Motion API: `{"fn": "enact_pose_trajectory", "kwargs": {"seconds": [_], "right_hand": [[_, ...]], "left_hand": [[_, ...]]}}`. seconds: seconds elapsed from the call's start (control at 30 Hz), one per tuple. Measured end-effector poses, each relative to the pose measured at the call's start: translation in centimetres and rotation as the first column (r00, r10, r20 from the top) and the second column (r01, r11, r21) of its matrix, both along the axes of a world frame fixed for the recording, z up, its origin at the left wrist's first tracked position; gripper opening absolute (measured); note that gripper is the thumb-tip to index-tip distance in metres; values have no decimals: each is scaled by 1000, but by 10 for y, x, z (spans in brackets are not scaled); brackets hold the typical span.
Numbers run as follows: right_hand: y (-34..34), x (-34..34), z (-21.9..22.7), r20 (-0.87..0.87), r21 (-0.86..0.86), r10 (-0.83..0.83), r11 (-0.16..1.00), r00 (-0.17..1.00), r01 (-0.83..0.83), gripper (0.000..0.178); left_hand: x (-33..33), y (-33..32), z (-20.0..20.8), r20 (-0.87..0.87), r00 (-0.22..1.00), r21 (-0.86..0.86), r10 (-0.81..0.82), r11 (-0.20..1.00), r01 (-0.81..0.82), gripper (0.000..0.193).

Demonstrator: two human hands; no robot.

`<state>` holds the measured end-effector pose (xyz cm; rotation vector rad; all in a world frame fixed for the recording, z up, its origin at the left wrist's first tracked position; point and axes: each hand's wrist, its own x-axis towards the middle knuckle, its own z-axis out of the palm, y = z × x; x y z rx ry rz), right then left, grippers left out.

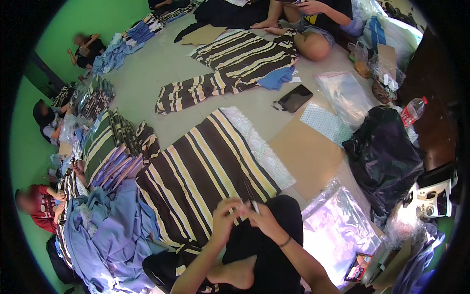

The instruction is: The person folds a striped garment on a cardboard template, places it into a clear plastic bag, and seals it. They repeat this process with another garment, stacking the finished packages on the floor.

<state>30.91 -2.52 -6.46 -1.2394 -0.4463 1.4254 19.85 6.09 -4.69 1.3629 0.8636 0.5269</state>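
My left hand is raised over my lap, its fingertips pinched together on something too small to make out. Close against it, my right hand is closed around a slim dark pointed tool, which looks like small thread scissors. A bit of white shows by the right fingers. Just beyond both hands, a brown, yellow and white striped garment lies spread on the floor. A sheet of white patterned plastic sticks out from under its right edge.
Blue cloth and folded striped garments are heaped at left. To the right lie cardboard, clear plastic bags, a black bag and a bottle. A phone lies ahead, near another person's striped garment. Other people sit around.
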Motion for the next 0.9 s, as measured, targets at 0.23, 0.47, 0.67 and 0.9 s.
{"fn": "enact_pose_trajectory", "kwargs": {"seconds": [0.23, 0.47, 0.67, 0.9], "right_hand": [[-170, -35, 18, 290, -338, -94, 921, 952, 194, 18], [-314, -79, -53, 807, -465, 274, 841, 524, 277, 21], [-308, -59, -30, 255, -946, 941, 290, 222, -145, 31], [-157, 69, -29, 977, -201, 209, 966, -33, 161, 34]], "left_hand": [[-36, -127, 0, -78, 906, 557, -416, 735, 386, 10], [-42, -226, -20, -141, 590, 652, -795, 374, 660, 21], [-46, -224, -31, -320, 481, 735, -816, 107, 670, 18], [-55, -184, -30, 99, 364, 400, -926, 372, 837, 16]]}}
